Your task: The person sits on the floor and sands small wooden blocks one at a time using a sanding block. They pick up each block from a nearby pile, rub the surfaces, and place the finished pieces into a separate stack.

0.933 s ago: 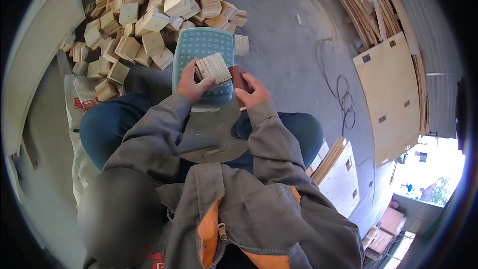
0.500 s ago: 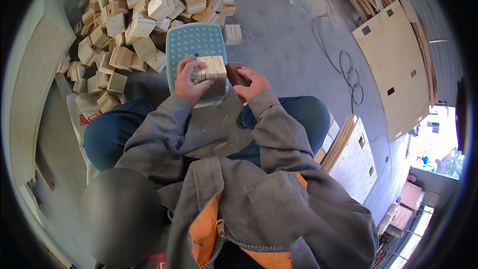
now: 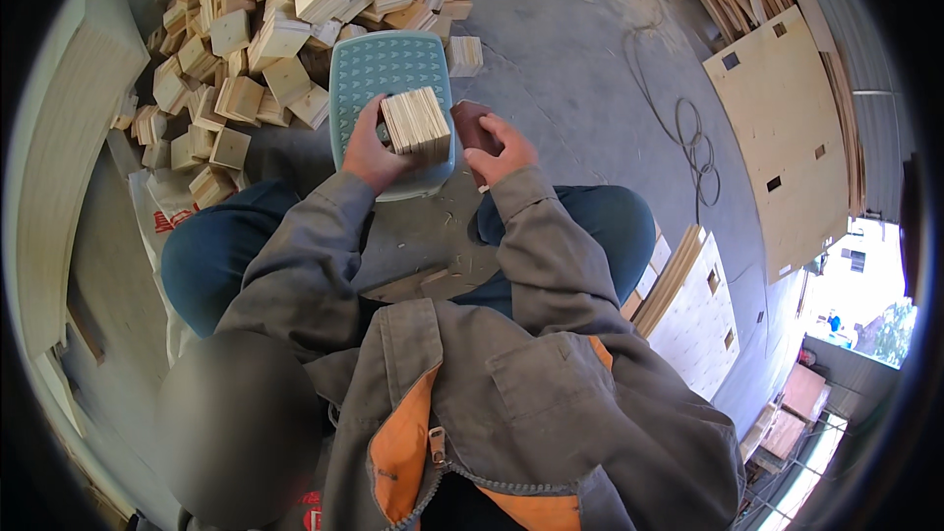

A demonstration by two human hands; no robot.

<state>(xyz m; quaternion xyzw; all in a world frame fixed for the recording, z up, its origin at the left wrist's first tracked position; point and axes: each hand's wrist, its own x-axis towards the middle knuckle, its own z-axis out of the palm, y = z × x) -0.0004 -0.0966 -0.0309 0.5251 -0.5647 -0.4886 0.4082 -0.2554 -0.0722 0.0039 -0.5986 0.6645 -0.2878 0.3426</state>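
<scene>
Just above the frame's centre, a stack of thin wooden squares (image 3: 416,123) is clamped edge-up in the left hand (image 3: 374,149) over a teal plastic stool (image 3: 385,69), while a brown block (image 3: 474,126) is gripped by the right hand (image 3: 503,149) just beside it, above the concrete floor (image 3: 580,79) strewn with a pile of wooden blocks (image 3: 265,29).

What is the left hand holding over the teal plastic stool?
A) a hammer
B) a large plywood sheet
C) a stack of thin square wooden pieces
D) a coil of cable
C: the left hand grips a stack of thin wooden squares on edge above the teal stool.
</scene>
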